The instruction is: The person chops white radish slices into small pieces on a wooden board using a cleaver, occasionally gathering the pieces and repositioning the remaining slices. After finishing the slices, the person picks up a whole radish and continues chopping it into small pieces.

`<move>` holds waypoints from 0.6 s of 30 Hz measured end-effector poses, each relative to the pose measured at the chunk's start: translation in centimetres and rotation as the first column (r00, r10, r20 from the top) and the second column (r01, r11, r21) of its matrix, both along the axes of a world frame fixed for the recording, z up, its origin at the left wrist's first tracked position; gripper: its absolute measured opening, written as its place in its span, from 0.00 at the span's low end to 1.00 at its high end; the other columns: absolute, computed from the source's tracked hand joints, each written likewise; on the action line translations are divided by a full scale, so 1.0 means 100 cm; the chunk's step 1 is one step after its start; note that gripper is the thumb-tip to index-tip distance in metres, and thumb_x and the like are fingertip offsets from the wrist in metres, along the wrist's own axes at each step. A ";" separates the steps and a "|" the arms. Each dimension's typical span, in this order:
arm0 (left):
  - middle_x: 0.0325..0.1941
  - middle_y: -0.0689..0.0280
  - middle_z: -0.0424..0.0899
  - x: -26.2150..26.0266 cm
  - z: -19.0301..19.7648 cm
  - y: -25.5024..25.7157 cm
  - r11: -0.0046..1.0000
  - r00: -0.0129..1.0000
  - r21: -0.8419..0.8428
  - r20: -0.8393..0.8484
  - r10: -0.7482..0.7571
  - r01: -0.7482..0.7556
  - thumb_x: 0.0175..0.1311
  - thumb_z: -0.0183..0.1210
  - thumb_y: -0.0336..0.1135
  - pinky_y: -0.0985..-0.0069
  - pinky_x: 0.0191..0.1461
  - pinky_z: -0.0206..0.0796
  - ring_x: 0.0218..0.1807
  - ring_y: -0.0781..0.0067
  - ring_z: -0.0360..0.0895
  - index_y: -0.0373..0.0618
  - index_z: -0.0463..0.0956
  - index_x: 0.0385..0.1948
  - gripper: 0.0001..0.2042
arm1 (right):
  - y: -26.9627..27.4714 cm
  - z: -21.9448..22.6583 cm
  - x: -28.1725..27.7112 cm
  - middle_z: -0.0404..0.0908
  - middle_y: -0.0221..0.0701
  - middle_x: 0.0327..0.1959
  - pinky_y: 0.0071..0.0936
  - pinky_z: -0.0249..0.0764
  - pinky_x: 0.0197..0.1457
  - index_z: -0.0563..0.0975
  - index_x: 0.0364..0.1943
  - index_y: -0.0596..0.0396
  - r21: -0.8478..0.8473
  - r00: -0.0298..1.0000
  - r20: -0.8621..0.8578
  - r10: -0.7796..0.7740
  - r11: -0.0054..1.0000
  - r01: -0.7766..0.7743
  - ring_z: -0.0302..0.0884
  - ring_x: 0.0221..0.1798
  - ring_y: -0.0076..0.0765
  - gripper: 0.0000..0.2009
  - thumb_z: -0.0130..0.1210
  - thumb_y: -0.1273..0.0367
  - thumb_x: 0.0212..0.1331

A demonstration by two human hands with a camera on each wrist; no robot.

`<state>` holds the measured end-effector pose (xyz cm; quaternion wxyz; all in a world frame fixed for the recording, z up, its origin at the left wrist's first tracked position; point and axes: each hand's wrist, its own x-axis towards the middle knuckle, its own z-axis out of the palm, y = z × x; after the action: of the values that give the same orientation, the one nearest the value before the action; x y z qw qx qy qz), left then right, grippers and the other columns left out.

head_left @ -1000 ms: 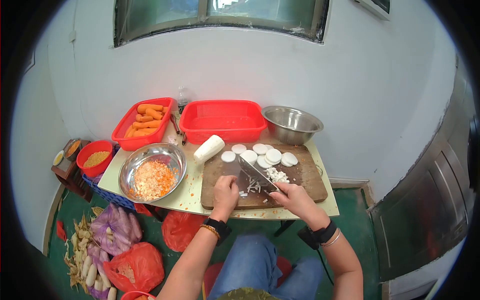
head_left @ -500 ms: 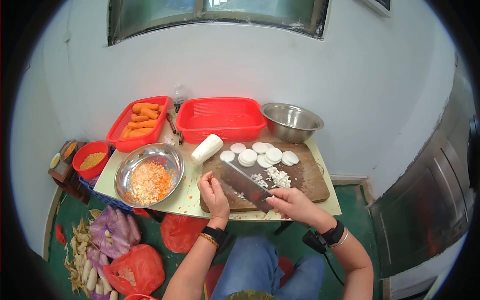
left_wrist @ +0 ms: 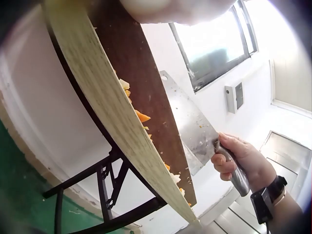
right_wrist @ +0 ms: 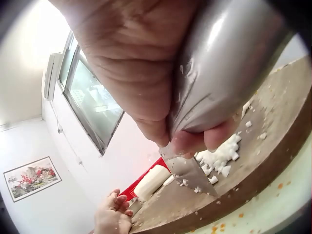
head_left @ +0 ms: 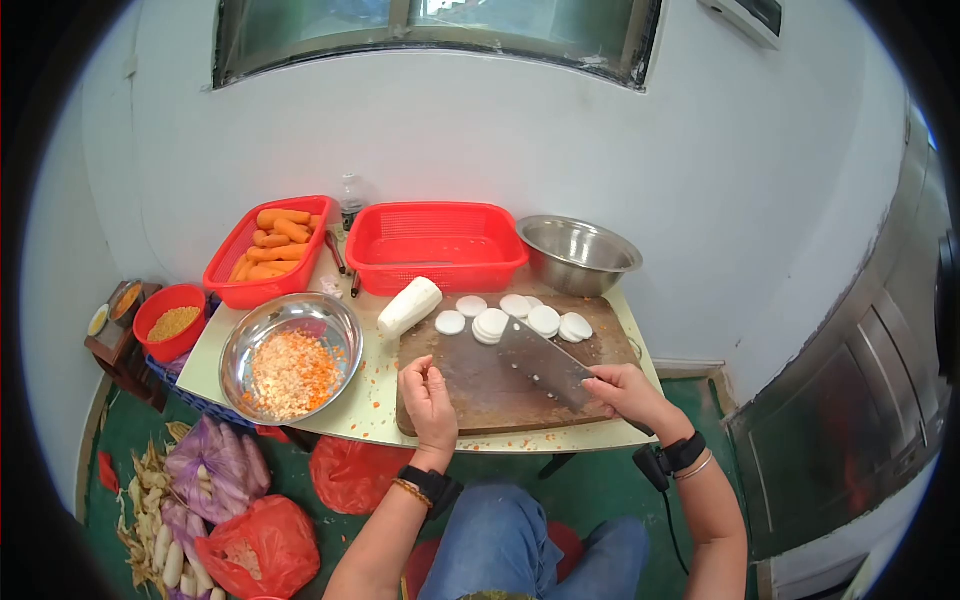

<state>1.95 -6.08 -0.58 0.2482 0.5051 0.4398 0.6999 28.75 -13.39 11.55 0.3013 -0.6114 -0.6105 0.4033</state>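
My right hand [head_left: 632,396] grips the handle of a steel cleaver [head_left: 540,362], its broad blade tilted over the wooden cutting board [head_left: 450,385]. A few white bits cling to the blade. Chopped white pieces [right_wrist: 223,155] lie on the board in the right wrist view; in the head view the cleaver hides them. My left hand [head_left: 428,408] holds nothing, fingers loosely bent, at the board's front left. Along the board's back lie round white slices [head_left: 490,325], some stacked, and beside them a peeled white radish [head_left: 410,307] at the left edge.
Left of the board stands a steel bowl [head_left: 232,350] of diced orange and pale pieces. Behind are a red basket [head_left: 222,285] of carrots, another red basket [head_left: 440,280] and a deep steel bowl [head_left: 585,270]. Bags [head_left: 262,550] and radishes lie on the floor.
My left hand has lifted from the board and turned, its fingers loosening. My right hand has carried the cleaver rightward, and its blade now covers the chopped pieces in the head view.
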 end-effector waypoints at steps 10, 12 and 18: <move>0.43 0.59 0.72 0.000 0.011 -0.004 1.000 0.998 -0.009 -0.062 -0.028 0.027 0.64 0.53 0.29 0.71 0.52 0.63 0.46 0.65 0.69 0.38 0.73 0.42 0.08 | -0.020 -0.004 0.007 0.71 0.19 0.20 0.15 0.65 0.23 0.79 0.35 0.57 0.051 0.975 -0.161 -0.154 0.985 0.164 0.66 0.20 0.12 0.10 0.52 0.66 0.67; 0.44 0.58 0.72 0.000 0.011 -0.004 1.000 0.992 0.024 -0.127 -0.001 0.004 0.60 0.55 0.27 0.71 0.52 0.64 0.47 0.63 0.70 0.39 0.74 0.41 0.08 | -0.030 -0.012 -0.003 0.72 0.19 0.20 0.15 0.65 0.22 0.80 0.41 0.58 0.090 0.958 -0.220 -0.186 0.974 0.210 0.66 0.19 0.12 0.10 0.53 0.65 0.66; 0.49 0.55 0.72 -0.003 0.008 0.004 0.999 0.913 0.037 -0.407 -0.008 0.026 0.52 0.59 0.28 0.64 0.61 0.57 0.56 0.54 0.66 0.40 0.70 0.50 0.20 | -0.046 -0.035 -0.026 0.72 0.25 0.20 0.21 0.69 0.26 0.79 0.45 0.60 0.333 0.982 -0.043 -0.185 0.924 0.189 0.68 0.21 0.16 0.12 0.54 0.66 0.66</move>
<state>1.64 -5.64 0.17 0.1467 0.6485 0.4628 0.5863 26.17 -18.03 8.10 0.4411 -0.6046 -0.6075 0.2662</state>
